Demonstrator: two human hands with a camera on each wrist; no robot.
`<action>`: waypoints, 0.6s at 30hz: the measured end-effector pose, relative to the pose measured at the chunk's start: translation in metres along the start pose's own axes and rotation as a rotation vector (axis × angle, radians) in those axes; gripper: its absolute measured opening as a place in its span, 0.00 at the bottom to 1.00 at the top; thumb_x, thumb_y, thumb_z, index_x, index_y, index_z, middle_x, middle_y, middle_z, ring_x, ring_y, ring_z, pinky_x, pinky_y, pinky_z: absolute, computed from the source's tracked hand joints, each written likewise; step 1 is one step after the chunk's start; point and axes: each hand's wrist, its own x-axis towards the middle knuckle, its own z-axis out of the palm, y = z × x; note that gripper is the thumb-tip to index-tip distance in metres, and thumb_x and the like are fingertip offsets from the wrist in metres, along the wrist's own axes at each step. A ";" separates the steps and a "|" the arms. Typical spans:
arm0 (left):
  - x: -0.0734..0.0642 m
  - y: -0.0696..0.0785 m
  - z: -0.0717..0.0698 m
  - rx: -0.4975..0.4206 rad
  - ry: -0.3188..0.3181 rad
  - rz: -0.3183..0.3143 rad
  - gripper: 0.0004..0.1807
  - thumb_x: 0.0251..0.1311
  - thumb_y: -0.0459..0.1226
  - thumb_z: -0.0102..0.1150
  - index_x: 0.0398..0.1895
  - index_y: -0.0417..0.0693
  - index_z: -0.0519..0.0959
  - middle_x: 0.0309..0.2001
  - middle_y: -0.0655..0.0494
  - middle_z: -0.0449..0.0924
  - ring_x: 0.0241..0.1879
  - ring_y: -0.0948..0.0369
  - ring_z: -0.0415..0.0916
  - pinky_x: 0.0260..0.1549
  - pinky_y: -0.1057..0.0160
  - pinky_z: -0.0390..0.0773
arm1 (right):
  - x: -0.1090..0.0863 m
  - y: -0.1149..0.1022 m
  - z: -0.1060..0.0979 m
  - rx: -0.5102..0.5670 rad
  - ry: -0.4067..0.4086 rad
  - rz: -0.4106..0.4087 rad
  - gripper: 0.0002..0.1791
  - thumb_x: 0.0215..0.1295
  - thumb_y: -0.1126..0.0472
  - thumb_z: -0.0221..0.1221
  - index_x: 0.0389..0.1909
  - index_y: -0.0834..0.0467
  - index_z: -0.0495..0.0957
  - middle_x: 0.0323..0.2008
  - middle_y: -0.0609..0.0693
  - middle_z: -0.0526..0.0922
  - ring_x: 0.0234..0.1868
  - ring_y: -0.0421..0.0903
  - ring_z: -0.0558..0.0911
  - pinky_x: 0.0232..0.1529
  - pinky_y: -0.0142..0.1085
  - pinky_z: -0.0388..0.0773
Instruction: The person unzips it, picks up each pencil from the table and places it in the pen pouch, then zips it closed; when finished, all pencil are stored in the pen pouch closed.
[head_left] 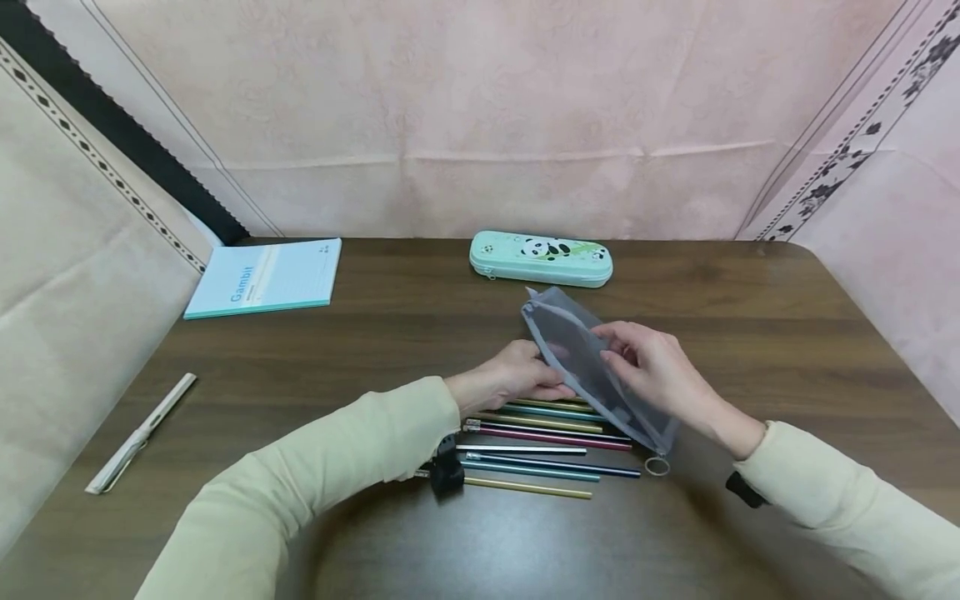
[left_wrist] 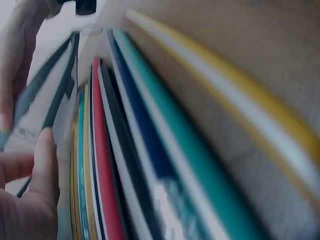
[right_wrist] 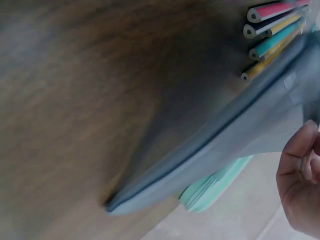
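A grey mesh zip pouch (head_left: 573,343) is held above the table with its zipped mouth apart. My left hand (head_left: 517,373) pinches its near edge between thumb and finger. On the far edge, the thumb and fingers of my right hand (head_left: 647,367) grip the mesh. Several metallic-coloured pencils (head_left: 532,468) lie side by side below the pouch, close to the left wrist; in the left wrist view a red pencil (left_wrist: 102,160) is among them. The pouch partly covers the farther pencils. A metal ring (head_left: 657,466) hangs from its right end.
A mint pencil case (head_left: 542,260) with a panda print sits at the table's back edge. To its left lies a light blue notebook (head_left: 266,277). A slim white-and-silver item (head_left: 141,435) lies at the left. Patterned cloth (head_left: 480,108) surrounds the table (head_left: 787,333).
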 end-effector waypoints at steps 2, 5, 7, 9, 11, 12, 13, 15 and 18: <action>0.000 0.001 -0.005 0.030 -0.014 -0.011 0.21 0.62 0.24 0.51 0.60 0.35 0.68 0.44 0.36 0.80 0.32 0.58 0.83 0.39 0.66 0.82 | -0.003 0.002 -0.004 0.044 0.020 0.049 0.15 0.58 0.74 0.59 0.47 0.66 0.76 0.25 0.52 0.78 0.19 0.37 0.75 0.17 0.29 0.76; -0.001 0.003 -0.016 0.120 -0.032 0.015 0.20 0.62 0.25 0.53 0.58 0.34 0.70 0.44 0.37 0.81 0.30 0.62 0.82 0.38 0.65 0.83 | -0.008 0.007 -0.010 0.124 0.028 0.145 0.16 0.61 0.73 0.57 0.51 0.69 0.74 0.27 0.56 0.79 0.17 0.38 0.77 0.18 0.31 0.79; -0.004 0.005 -0.025 0.227 -0.031 0.052 0.18 0.61 0.27 0.55 0.56 0.35 0.73 0.44 0.40 0.82 0.32 0.63 0.81 0.38 0.65 0.83 | -0.013 0.010 -0.014 0.177 0.032 0.208 0.17 0.63 0.71 0.56 0.53 0.70 0.72 0.28 0.57 0.78 0.18 0.38 0.77 0.19 0.32 0.80; -0.007 0.005 -0.035 0.390 -0.021 0.095 0.16 0.60 0.30 0.58 0.52 0.39 0.77 0.42 0.46 0.83 0.34 0.63 0.81 0.39 0.65 0.83 | -0.018 0.013 -0.017 0.238 0.039 0.264 0.18 0.65 0.70 0.55 0.54 0.71 0.70 0.28 0.56 0.77 0.18 0.38 0.77 0.21 0.32 0.80; -0.011 0.006 -0.043 0.579 -0.004 0.138 0.13 0.59 0.32 0.61 0.47 0.43 0.80 0.39 0.51 0.84 0.36 0.64 0.80 0.40 0.66 0.82 | -0.022 0.016 -0.019 0.300 0.052 0.311 0.19 0.66 0.69 0.54 0.55 0.72 0.69 0.27 0.52 0.76 0.18 0.38 0.76 0.21 0.32 0.81; -0.013 0.007 -0.046 0.669 0.000 0.156 0.11 0.58 0.33 0.62 0.45 0.45 0.82 0.38 0.54 0.84 0.36 0.65 0.80 0.40 0.66 0.81 | -0.024 0.017 -0.021 0.328 0.059 0.331 0.19 0.66 0.69 0.54 0.56 0.73 0.68 0.27 0.50 0.76 0.18 0.37 0.76 0.22 0.32 0.81; -0.015 0.007 -0.050 0.753 -0.001 0.178 0.10 0.57 0.34 0.63 0.42 0.46 0.83 0.36 0.57 0.84 0.36 0.65 0.79 0.40 0.67 0.80 | -0.026 0.018 -0.022 0.350 0.065 0.348 0.19 0.66 0.69 0.54 0.56 0.73 0.68 0.26 0.47 0.75 0.19 0.37 0.76 0.22 0.31 0.81; -0.018 0.008 -0.054 0.906 0.000 0.216 0.07 0.55 0.34 0.65 0.38 0.49 0.84 0.34 0.60 0.84 0.34 0.67 0.79 0.40 0.68 0.78 | -0.027 0.020 -0.023 0.388 0.074 0.377 0.20 0.67 0.68 0.54 0.57 0.72 0.67 0.26 0.43 0.75 0.19 0.37 0.77 0.23 0.31 0.81; -0.021 0.010 -0.059 1.052 -0.017 0.270 0.05 0.54 0.32 0.65 0.33 0.51 0.84 0.30 0.62 0.83 0.31 0.67 0.77 0.37 0.68 0.76 | -0.028 0.022 -0.024 0.426 0.080 0.405 0.21 0.67 0.66 0.54 0.57 0.72 0.65 0.26 0.41 0.75 0.20 0.36 0.77 0.24 0.30 0.81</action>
